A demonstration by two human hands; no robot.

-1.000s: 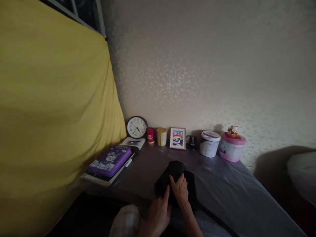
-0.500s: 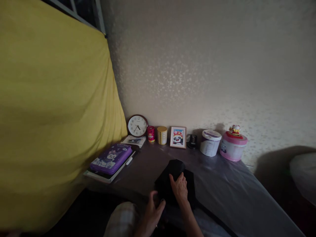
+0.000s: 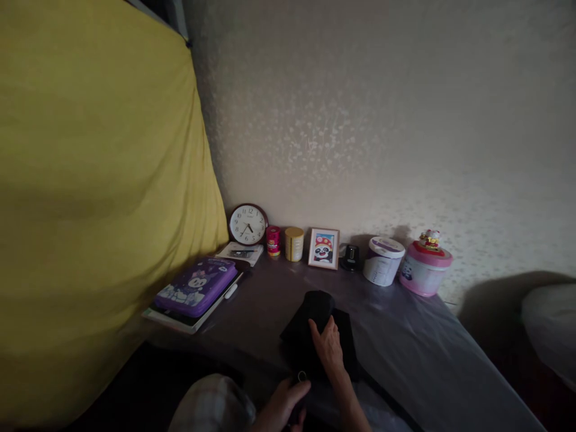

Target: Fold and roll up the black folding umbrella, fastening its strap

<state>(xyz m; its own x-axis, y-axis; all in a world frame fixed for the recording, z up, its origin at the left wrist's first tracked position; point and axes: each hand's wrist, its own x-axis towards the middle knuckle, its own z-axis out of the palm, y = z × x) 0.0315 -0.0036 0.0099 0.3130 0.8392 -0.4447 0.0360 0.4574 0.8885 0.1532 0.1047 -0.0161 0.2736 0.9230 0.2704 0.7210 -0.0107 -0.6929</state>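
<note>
A black fabric item (image 3: 299, 330) lies bunched near the table's front, with a rounded bulge at its far end and a pointed corner to the left. I cannot tell exactly what it is. My right hand (image 3: 330, 347) holds it from above, thumb on the left and fingers on the right of the folds. Below and to the left, my left hand (image 3: 288, 401) is closed around a dark, handle-like thing topped by a small shiny ring (image 3: 301, 376). Shadow hides the lower part of that thing and whether it joins the fabric.
A dark strap (image 3: 389, 399) trails right. At left, a purple case (image 3: 198, 287) rests on books. Along the wall stand a clock (image 3: 248, 224), red can (image 3: 273, 241), yellow-lidded can (image 3: 294, 245), panda picture (image 3: 323, 248), small black object (image 3: 350, 258), white tub (image 3: 383, 261) and pink-lidded tub (image 3: 425, 270).
My left hand has moved down and right, and its parted thumb and fingers have closed around the dark ringed thing. My right hand stays on the black fabric. The view has shifted slightly.
</note>
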